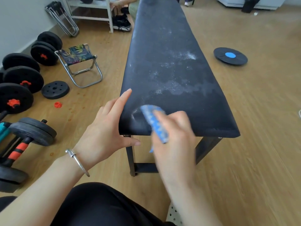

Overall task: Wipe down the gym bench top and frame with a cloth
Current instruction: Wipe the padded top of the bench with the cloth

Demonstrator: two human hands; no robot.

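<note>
Gripping a blue patterned cloth point(156, 123), the blurred right hand point(172, 132) is pressing it onto the near end of the black bench top point(171, 38) — just beside it, the left hand point(107, 128) is resting open, fingers straight, along the pad's left edge. A dark frame leg point(131, 159) is standing below. Farther along, white powder point(179, 57) is lying across the pad, with a balance board point(230, 56) sitting on the floor to its right.

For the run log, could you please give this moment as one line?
phase: wiping near end | right hand: grips blue cloth on bench top | left hand: straight fingers against bench top's left edge | white dust: farther along
</note>
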